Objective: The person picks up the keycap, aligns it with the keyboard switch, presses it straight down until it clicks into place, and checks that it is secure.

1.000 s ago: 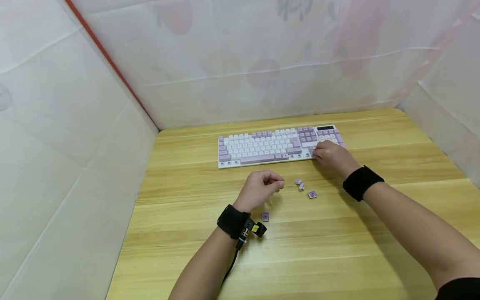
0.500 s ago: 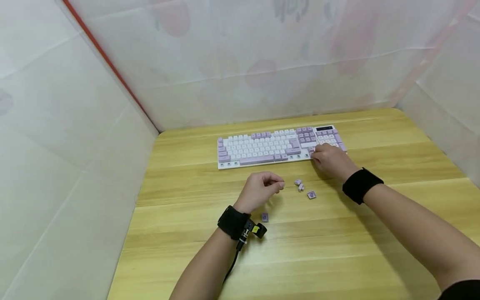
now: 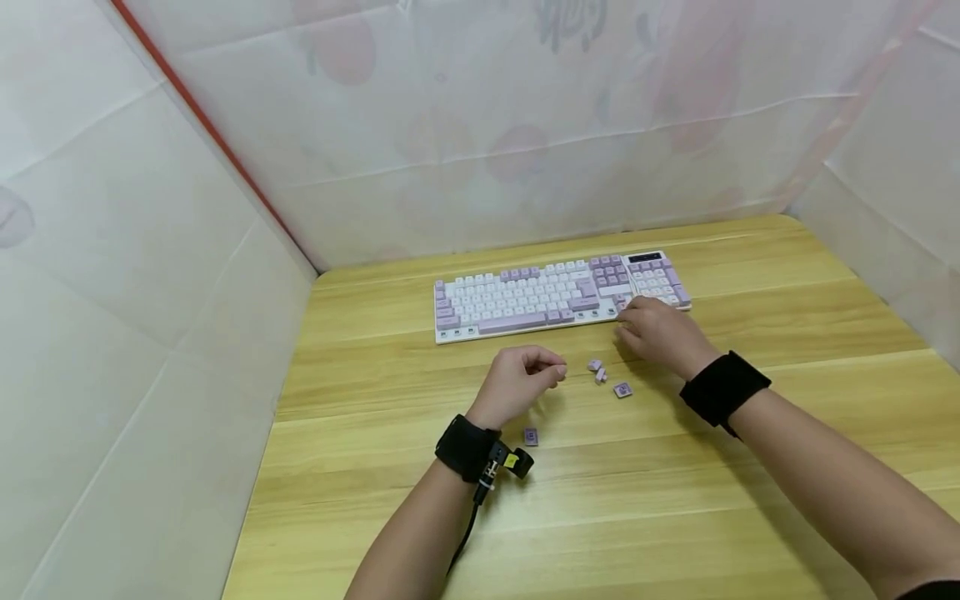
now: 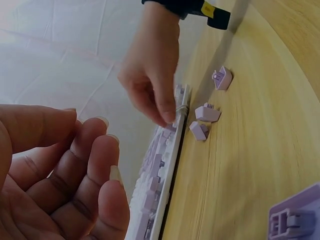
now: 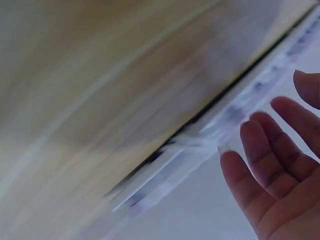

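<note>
I judge the work partly done: four loose keycaps (image 3: 600, 374) lie on the counter (image 3: 675, 500) at 6 o'clock of the keyboard (image 3: 555, 296), my right hand (image 3: 656, 332) with relaxed empty fingers beside its front edge, my left hand (image 3: 517, 383) loosely curled, holding nothing.

A light yellow-brown wooden plank tabletop (image 3: 675, 500) with visible grain, enclosed on three sides by translucent white plastic sheeting (image 3: 487, 125) creased with fold lines. Faint pink and grey printed shapes show through the rear sheet. A thin red-orange strip (image 3: 210, 125) runs diagonally down the left corner. Lighting is soft, diffuse and even.
</note>
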Available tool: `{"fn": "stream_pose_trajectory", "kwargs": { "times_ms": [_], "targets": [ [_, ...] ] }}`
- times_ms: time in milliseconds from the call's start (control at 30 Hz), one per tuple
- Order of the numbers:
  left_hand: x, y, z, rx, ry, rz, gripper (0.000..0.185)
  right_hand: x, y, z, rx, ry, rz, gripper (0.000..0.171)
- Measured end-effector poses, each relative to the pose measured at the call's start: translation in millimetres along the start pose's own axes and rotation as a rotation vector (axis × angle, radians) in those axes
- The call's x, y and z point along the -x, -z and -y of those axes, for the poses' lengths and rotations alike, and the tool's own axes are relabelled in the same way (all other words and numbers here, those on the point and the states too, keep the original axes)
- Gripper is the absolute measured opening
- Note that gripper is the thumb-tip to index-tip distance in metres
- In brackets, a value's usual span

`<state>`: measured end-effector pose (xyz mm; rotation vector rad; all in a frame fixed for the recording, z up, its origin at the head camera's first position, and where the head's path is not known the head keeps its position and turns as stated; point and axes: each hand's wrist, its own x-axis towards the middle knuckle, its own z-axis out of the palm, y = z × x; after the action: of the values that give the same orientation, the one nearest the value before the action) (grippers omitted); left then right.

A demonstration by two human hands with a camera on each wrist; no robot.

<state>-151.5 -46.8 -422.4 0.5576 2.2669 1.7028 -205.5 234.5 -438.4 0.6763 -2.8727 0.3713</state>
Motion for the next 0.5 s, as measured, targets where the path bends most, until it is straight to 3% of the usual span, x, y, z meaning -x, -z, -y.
{"fn": "stream_pose_trajectory", "kwargs": {
  "times_ms": [200,500],
  "targets": [
    [-0.3,1.0,-0.2,-0.018,-0.01,0.005,0.016,1,-1,30,-0.158,-0.042,0.164,0.031],
    [0.1,-0.4,1.0,-0.04,-0.024,-0.01,0.016,0,-11,51,-0.24,-0.005,0.284,0.01]
  ]
}}
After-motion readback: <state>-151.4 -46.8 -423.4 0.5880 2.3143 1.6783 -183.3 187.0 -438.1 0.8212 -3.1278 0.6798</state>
